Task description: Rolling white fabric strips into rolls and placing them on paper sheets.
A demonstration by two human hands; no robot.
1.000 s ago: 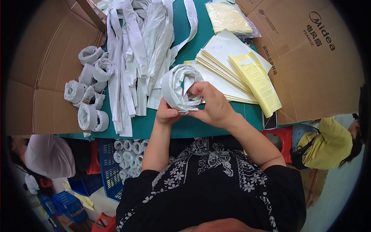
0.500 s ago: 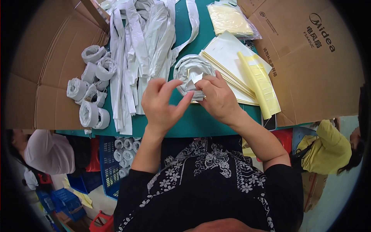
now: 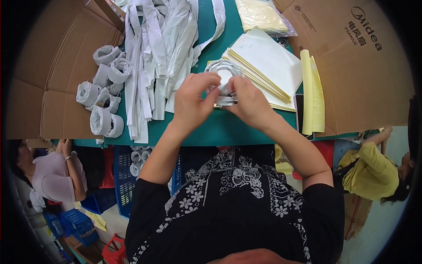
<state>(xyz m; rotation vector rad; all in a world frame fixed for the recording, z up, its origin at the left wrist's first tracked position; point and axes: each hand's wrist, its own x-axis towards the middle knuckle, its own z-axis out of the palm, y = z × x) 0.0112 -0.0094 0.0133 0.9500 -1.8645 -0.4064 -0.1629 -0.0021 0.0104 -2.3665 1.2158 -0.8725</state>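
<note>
A coiled grey-white plastic strip (image 3: 225, 66) stands on the green table in front of me, a small white piece (image 3: 224, 77) showing inside its ring. My right hand (image 3: 251, 102) is closed on the coil's right and near side, with bent fingers over the ring. At the coil's left, my left hand (image 3: 194, 97) curves its thumb and forefinger together at the ring's wall. Slight blur and the fingers hide the exact contact there. Just right of the coil lies a stack of white sheets with yellow edges (image 3: 268, 66).
Long grey-white strips (image 3: 151, 57) lie at the left, beside several finished coils (image 3: 100, 121). A curled yellow sheet (image 3: 312, 94) rests against a cardboard box (image 3: 351, 88); a bagged yellow pack (image 3: 263, 17) is behind. Blue crate (image 3: 124, 180) below. Other people sit at both sides.
My left hand has come right, its thumb and forefinger drawing together at the coil. The curled yellow sheet has slid off the white stack toward the box at the right.
</note>
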